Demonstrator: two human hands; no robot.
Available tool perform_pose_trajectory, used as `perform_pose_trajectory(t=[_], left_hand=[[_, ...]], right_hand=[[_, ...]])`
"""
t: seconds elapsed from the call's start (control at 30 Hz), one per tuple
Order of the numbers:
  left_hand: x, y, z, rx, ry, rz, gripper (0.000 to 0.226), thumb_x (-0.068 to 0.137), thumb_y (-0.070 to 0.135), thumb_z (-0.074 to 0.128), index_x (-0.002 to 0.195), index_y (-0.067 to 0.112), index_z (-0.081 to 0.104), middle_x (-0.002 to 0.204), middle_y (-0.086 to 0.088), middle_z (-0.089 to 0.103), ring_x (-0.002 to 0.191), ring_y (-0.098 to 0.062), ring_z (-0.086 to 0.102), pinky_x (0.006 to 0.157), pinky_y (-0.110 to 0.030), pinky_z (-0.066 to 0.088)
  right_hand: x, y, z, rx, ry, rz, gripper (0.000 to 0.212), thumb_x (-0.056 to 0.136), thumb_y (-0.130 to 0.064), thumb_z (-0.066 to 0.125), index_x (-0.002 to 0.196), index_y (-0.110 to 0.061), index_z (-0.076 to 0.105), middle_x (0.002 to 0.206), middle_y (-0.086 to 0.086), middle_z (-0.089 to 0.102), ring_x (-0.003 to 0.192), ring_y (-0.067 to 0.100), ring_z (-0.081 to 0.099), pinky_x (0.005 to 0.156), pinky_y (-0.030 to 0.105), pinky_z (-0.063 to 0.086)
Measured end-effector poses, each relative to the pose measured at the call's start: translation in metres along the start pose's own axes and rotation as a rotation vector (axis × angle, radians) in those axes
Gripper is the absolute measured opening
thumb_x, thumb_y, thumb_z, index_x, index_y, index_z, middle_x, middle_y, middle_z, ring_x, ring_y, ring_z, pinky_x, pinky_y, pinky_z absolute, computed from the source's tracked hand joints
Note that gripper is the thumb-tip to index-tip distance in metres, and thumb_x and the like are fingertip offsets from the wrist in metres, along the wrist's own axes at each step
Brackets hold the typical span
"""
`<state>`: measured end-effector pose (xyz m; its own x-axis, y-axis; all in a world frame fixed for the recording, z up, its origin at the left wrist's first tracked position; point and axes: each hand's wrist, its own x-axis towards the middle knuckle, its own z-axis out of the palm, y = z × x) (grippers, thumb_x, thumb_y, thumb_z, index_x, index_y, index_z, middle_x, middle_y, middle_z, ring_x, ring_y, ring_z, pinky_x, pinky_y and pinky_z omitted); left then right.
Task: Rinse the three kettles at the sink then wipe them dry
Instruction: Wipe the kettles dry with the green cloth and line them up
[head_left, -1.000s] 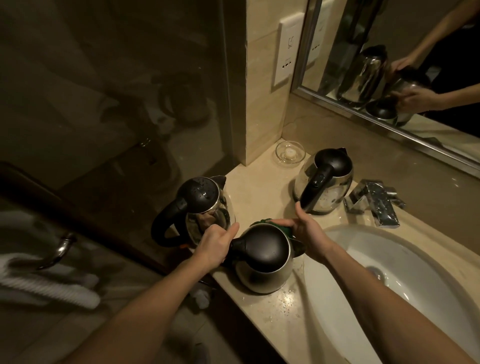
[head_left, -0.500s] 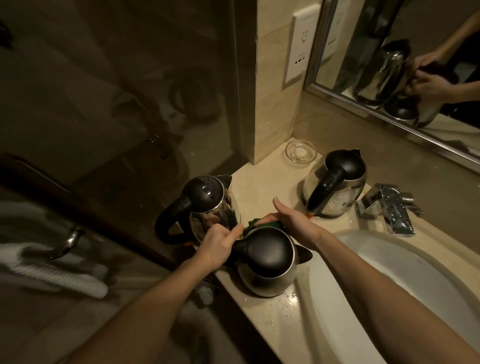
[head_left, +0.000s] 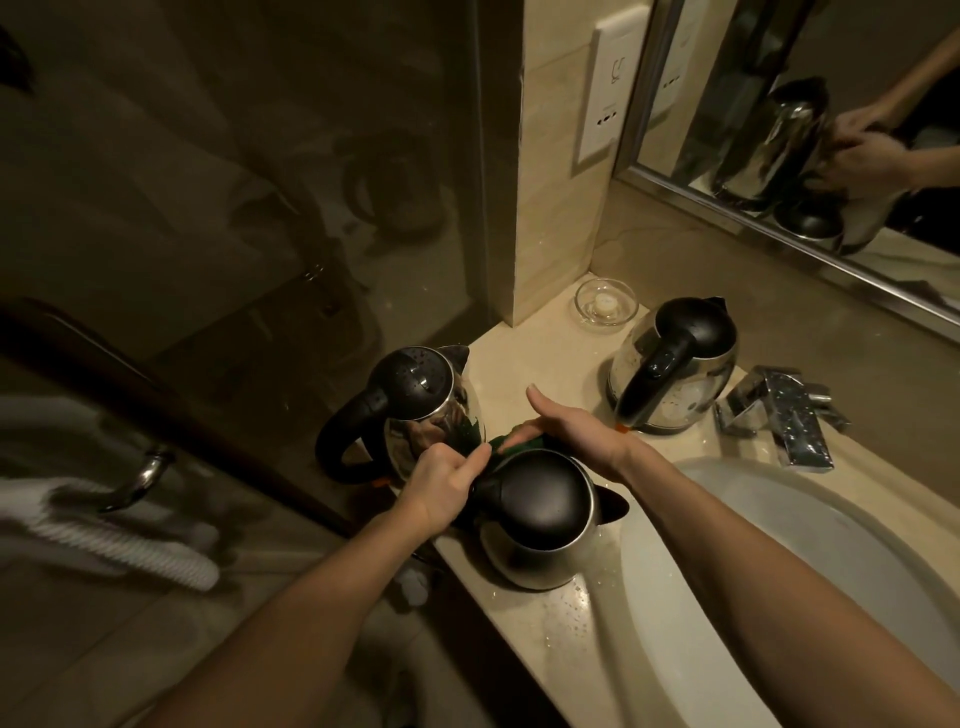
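Note:
Three steel kettles with black lids stand on the beige counter (head_left: 540, 353). The near kettle (head_left: 540, 519) sits at the counter's front edge, its spout toward the sink. My left hand (head_left: 441, 488) is closed around its black handle. My right hand (head_left: 576, 431) presses a dark green cloth (head_left: 511, 442) against the kettle's far side, thumb sticking up. A second kettle (head_left: 410, 410) stands just behind to the left, wet drops on its lid. The third kettle (head_left: 675, 364) stands further back, beside the tap.
A white basin (head_left: 779, 571) lies to the right, with a chrome tap (head_left: 784, 415) behind it. A small glass dish (head_left: 605, 302) sits in the back corner. A wall socket (head_left: 610, 88) and a mirror (head_left: 810, 114) are above. A glass shower panel (head_left: 260, 208) borders the counter's left.
My right hand has slid with the green cloth from the kettle's right side round to its back, and the thumb has lifted. My left hand has stayed on the handle.

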<state>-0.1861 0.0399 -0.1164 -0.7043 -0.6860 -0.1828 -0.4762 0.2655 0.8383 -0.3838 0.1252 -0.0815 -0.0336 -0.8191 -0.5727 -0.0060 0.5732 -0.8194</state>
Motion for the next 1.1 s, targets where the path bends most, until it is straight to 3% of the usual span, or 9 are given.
perform_pose_trajectory(t=[0.07,0.17,0.33,0.5,0.6,0.7,0.83,1.0,1.1], left_hand=[[0.002,-0.003,0.001,0.011,0.008,0.010,0.069,0.102,0.032,0.054,0.037,0.022,0.035,0.037,0.009,0.030,0.036,-0.006,0.030,0.055,-0.034,0.029],[0.002,-0.004,0.002,0.011,0.014,0.008,0.067,0.102,0.034,0.053,0.039,0.021,0.037,0.039,0.007,0.033,0.036,-0.006,0.032,0.058,-0.035,0.031],[-0.001,0.000,0.003,-0.025,0.060,-0.028,0.067,0.103,0.035,0.052,0.039,0.016,0.043,0.040,0.000,0.041,0.043,-0.019,0.044,0.063,-0.049,0.042],[-0.017,0.009,0.011,-0.091,0.160,-0.155,0.067,0.103,0.046,0.046,0.053,0.004,0.061,0.058,-0.010,0.061,0.066,-0.026,0.064,0.077,-0.039,0.048],[-0.028,0.017,0.018,-0.150,0.240,-0.270,0.058,0.103,0.045,0.045,0.063,0.007,0.062,0.071,-0.012,0.065,0.076,-0.027,0.066,0.080,-0.038,0.050],[-0.033,0.025,0.030,-0.150,0.337,-0.342,0.055,0.103,0.048,0.043,0.075,0.007,0.067,0.081,-0.013,0.068,0.080,-0.028,0.066,0.079,-0.038,0.053],[-0.037,0.038,0.052,-0.168,0.457,-0.422,0.061,0.103,0.050,0.039,0.088,0.001,0.071,0.089,-0.018,0.069,0.084,-0.033,0.065,0.073,-0.035,0.048],[-0.031,0.054,0.070,-0.209,0.563,-0.504,0.069,0.104,0.052,0.033,0.104,-0.004,0.072,0.103,-0.027,0.068,0.097,-0.042,0.065,0.075,-0.036,0.043],[-0.022,0.067,0.074,-0.264,0.609,-0.562,0.071,0.102,0.054,0.035,0.101,-0.007,0.071,0.104,-0.032,0.068,0.101,-0.047,0.064,0.088,-0.046,0.049]], right_hand=[[-0.003,0.016,-0.007,0.010,0.084,0.059,0.081,0.091,-0.072,0.019,0.105,-0.017,0.076,0.118,0.004,0.067,0.114,0.020,0.058,0.114,0.040,0.031],[-0.016,0.045,-0.013,0.126,0.182,0.102,0.079,0.094,-0.068,0.012,0.107,-0.023,0.076,0.130,0.002,0.060,0.127,0.023,0.045,0.117,0.047,0.021],[-0.052,0.091,-0.007,0.490,0.354,0.021,0.082,0.093,-0.069,0.015,0.120,-0.013,0.069,0.124,0.006,0.066,0.126,0.027,0.050,0.114,0.051,0.026],[-0.104,0.117,0.004,1.071,0.552,-0.073,0.074,0.097,-0.059,0.028,0.115,0.004,0.064,0.134,0.019,0.054,0.124,0.032,0.049,0.109,0.047,0.036],[-0.127,0.125,0.011,1.205,0.650,-0.090,0.069,0.095,-0.060,0.033,0.113,0.001,0.060,0.141,0.017,0.047,0.129,0.033,0.044,0.107,0.045,0.035],[-0.143,0.118,0.019,1.127,0.706,-0.070,0.070,0.098,-0.057,0.030,0.104,0.004,0.063,0.142,0.018,0.047,0.138,0.033,0.034,0.113,0.048,0.026],[-0.150,0.100,0.032,0.899,0.860,-0.010,0.051,0.103,-0.046,0.027,0.086,-0.007,0.056,0.112,0.018,0.061,0.120,0.033,0.044,0.114,0.055,0.025],[-0.140,0.107,0.034,0.652,0.819,0.150,0.057,0.098,-0.059,0.023,0.100,-0.015,0.061,0.129,0.011,0.055,0.129,0.034,0.043,0.115,0.054,0.024],[-0.134,0.099,0.038,0.542,0.795,0.202,0.059,0.098,-0.060,0.022,0.109,-0.020,0.063,0.138,0.011,0.053,0.134,0.033,0.040,0.116,0.053,0.022]])
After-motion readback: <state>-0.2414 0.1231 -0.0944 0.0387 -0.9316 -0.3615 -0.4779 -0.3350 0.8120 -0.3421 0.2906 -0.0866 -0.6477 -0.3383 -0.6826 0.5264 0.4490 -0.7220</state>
